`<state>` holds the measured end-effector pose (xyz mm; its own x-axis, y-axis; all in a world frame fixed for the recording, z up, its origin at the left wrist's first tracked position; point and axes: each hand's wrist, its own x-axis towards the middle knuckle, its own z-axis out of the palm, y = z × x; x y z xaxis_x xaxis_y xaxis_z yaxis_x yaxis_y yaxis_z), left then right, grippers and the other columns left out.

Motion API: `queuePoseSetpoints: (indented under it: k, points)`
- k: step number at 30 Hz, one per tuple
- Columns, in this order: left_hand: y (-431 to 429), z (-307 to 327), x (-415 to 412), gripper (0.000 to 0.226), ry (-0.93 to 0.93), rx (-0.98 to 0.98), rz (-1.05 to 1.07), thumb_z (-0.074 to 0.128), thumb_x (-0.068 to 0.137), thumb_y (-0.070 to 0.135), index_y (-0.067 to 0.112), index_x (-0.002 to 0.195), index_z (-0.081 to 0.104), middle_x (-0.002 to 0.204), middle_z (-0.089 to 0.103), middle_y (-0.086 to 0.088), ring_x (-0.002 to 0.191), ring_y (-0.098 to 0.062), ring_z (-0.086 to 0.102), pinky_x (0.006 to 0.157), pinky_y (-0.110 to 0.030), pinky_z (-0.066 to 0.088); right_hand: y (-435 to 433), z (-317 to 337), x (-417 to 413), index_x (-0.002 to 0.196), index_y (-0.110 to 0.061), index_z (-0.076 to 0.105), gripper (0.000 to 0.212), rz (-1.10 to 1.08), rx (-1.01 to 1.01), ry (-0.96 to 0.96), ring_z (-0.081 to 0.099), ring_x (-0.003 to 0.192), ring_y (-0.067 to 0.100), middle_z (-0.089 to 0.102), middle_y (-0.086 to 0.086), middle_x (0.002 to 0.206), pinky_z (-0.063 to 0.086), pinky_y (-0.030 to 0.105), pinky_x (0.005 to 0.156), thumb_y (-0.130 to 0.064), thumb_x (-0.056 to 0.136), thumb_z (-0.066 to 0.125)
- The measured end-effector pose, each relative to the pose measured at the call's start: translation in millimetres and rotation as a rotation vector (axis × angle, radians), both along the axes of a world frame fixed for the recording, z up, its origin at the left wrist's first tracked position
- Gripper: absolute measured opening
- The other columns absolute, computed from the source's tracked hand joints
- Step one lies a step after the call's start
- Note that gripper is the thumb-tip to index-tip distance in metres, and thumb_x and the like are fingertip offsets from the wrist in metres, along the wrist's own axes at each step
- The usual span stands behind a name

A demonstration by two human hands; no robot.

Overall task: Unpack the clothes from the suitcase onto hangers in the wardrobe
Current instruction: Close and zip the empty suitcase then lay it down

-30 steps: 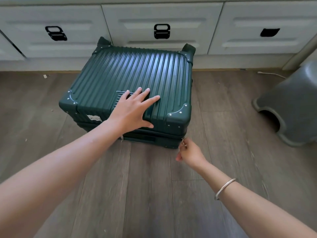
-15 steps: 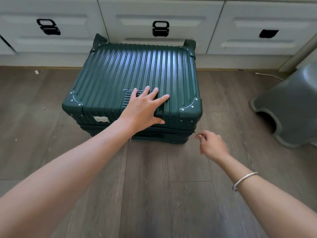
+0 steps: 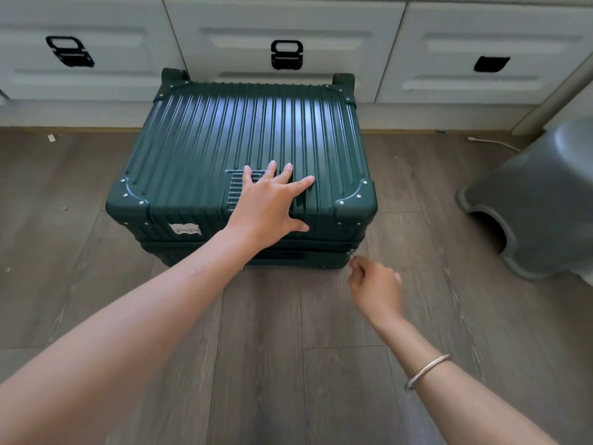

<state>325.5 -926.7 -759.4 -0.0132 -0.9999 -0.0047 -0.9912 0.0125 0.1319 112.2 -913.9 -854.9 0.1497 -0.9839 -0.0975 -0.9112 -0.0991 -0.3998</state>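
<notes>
A dark green ribbed suitcase (image 3: 244, 139) lies flat and closed on the wooden floor, in front of white drawers. My left hand (image 3: 269, 203) rests flat on its lid near the front edge, fingers spread and thumb over the front face. My right hand (image 3: 375, 284) is at the suitcase's front right corner, its fingers pinching the small metal zipper pull (image 3: 352, 253) on the seam. No clothes or hangers are in view.
White drawers with black handles (image 3: 286, 54) run along the back. A grey plastic stool (image 3: 539, 200) stands at the right, and a white cable (image 3: 491, 142) lies on the floor behind it. Bare wooden floor (image 3: 266, 348) lies in front of the suitcase.
My right hand has carried the zipper pull along the front seam to the right corner. The view has shifted so the suitcase sits more centred. My left hand stays on the lid.
</notes>
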Motion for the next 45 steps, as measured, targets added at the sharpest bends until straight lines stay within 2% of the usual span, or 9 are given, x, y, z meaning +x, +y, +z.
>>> queuePoseSetpoints:
  k: [13, 17, 21, 24, 29, 33, 35, 38, 45]
  points:
    - [6.7, -10.6, 1.8, 0.089, -0.022, -0.021, -0.036, 0.069, 0.077, 0.054, 0.036, 0.15, 0.022, 0.161, 0.017, -0.004, 0.149, -0.027, 0.009, 0.119, -0.056, 0.004, 17.6, 12.1, 128.3, 0.119, -0.014, 0.059, 0.028, 0.434, 0.256, 0.053, 0.062, 0.101, 0.033, 0.065, 0.011, 0.114, 0.048, 0.034, 0.074, -0.02, 0.096, 0.045]
    - [27.1, -14.7, 31.3, 0.088, 0.069, -0.104, -0.098, 0.073, 0.078, 0.046, 0.032, 0.15, 0.024, 0.162, 0.008, -0.003, 0.15, -0.023, -0.004, 0.122, -0.046, 0.003, 25.6, 7.3, 142.4, 0.141, -0.02, 0.04, 0.042, 0.471, 0.484, -0.08, 0.054, 0.118, 0.03, 0.054, 0.007, 0.136, 0.047, 0.039, 0.095, -0.033, 0.101, 0.033]
    - [74.3, -27.4, 81.4, 0.102, 0.249, -0.389, 0.15, 0.068, 0.073, 0.059, 0.021, 0.153, 0.018, 0.162, -0.002, -0.004, 0.149, -0.024, -0.008, 0.122, -0.044, 0.0, 26.4, -6.1, 110.1, 0.136, -0.029, 0.048, 0.04, 0.216, 0.614, -0.341, 0.058, 0.113, 0.024, 0.062, 0.004, 0.122, 0.044, 0.031, 0.09, -0.039, 0.097, 0.044]
    - [112.3, -37.5, 108.5, 0.12, 0.386, -0.413, 0.416, 0.075, 0.07, 0.053, 0.015, 0.154, -0.002, 0.162, -0.01, -0.004, 0.148, -0.016, -0.013, 0.121, -0.033, -0.001, 10.7, -16.4, 87.5, 0.109, -0.005, 0.064, 0.025, -0.266, 0.541, -0.579, 0.062, 0.094, 0.028, 0.065, 0.008, 0.093, 0.048, 0.039, 0.089, -0.022, 0.091, 0.057]
    - [130.0, -50.9, 122.8, 0.128, 0.566, -0.415, 0.685, 0.08, 0.071, 0.044, 0.014, 0.151, -0.015, 0.161, -0.016, -0.004, 0.148, -0.014, -0.016, 0.119, -0.031, -0.005, -5.9, -9.5, 60.9, 0.124, -0.002, 0.047, 0.048, -0.652, 0.421, -0.71, 0.055, 0.093, 0.027, 0.056, 0.013, 0.107, 0.045, 0.037, 0.086, -0.017, 0.083, 0.066]
    - [129.4, -60.5, 131.9, 0.123, 0.959, -0.252, 0.923, 0.08, 0.075, 0.037, 0.018, 0.152, -0.015, 0.162, 0.0, -0.001, 0.149, -0.016, 0.004, 0.12, -0.035, 0.01, -10.6, 4.3, 60.6, 0.14, -0.008, 0.031, 0.067, -0.605, 0.284, -0.839, 0.052, 0.119, 0.027, 0.052, 0.012, 0.132, 0.04, 0.032, 0.101, 0.0, 0.082, 0.065]
    - [127.4, -66.7, 137.0, 0.103, 1.083, -0.167, 0.945, 0.079, 0.078, 0.027, 0.014, 0.153, 0.01, 0.154, 0.028, 0.003, 0.141, -0.014, 0.029, 0.111, -0.027, 0.026, -12.8, 9.4, 61.2, 0.138, -0.006, 0.034, 0.06, -0.56, 0.276, -0.878, 0.051, 0.117, 0.024, 0.052, 0.011, 0.132, 0.037, 0.028, 0.096, 0.005, 0.085, 0.058]
    - [122.3, -75.9, 142.9, 0.074, 1.1, -0.129, 0.947, 0.078, 0.077, 0.016, 0.008, 0.139, 0.039, 0.133, 0.05, 0.002, 0.124, -0.016, 0.048, 0.095, -0.023, 0.036, -16.1, 13.8, 58.7, 0.141, -0.006, 0.031, 0.062, -0.514, 0.289, -0.869, 0.049, 0.122, 0.026, 0.05, 0.01, 0.136, 0.036, 0.03, 0.098, 0.007, 0.085, 0.054]
    - [121.8, -70.9, 135.4, 0.065, 0.999, -0.096, 0.978, 0.075, 0.08, 0.011, 0.003, 0.129, 0.032, 0.115, 0.046, -0.001, 0.109, -0.017, 0.046, 0.092, -0.03, 0.039, -20.7, 15.4, 49.9, 0.135, -0.007, 0.037, 0.051, -0.46, 0.273, -0.801, 0.051, 0.112, 0.024, 0.054, 0.005, 0.121, 0.037, 0.031, 0.092, 0.001, 0.086, 0.051]
